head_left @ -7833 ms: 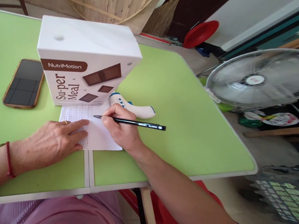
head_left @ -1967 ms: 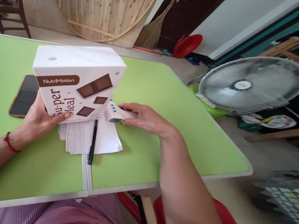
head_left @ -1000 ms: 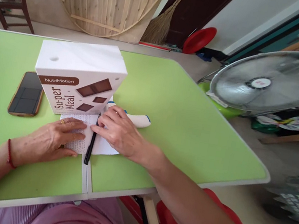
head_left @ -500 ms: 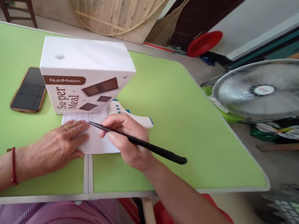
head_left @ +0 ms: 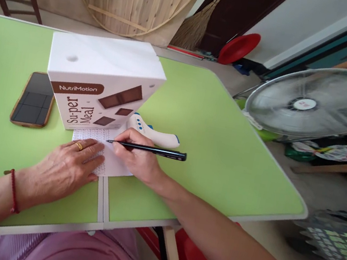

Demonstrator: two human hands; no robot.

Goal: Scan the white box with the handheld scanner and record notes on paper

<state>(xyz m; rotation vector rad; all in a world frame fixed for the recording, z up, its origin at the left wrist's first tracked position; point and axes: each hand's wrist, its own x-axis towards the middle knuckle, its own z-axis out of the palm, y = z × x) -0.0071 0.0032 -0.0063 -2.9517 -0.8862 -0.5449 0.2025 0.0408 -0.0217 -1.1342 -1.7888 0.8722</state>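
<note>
Between the fingers of my right hand [head_left: 137, 157] is a black pen [head_left: 156, 150], its tip at the sheet of paper [head_left: 115, 162]. Small handwriting covers the paper's left part. My left hand [head_left: 69, 166] lies flat across the paper's left side, fingers stretched out, hiding some of the writing. Just behind the paper stands a white box [head_left: 107, 65] marked "NutriMotion Su·per Meal". A white and blue infrared thermometer [head_left: 159, 137] lies to the box's right, partly hidden by the box and my right hand.
A phone [head_left: 34, 100] in a brown-edged case lies left of the box on the green folding table [head_left: 218, 142]. Beyond the table's right edge stands a large fan [head_left: 304, 103]. A broom [head_left: 198, 23] and a red basin [head_left: 239, 48] are at the back.
The pen in my right hand has swung to lie nearly level, and its tip has moved slightly right across the paper. My left hand has stayed in place.
</note>
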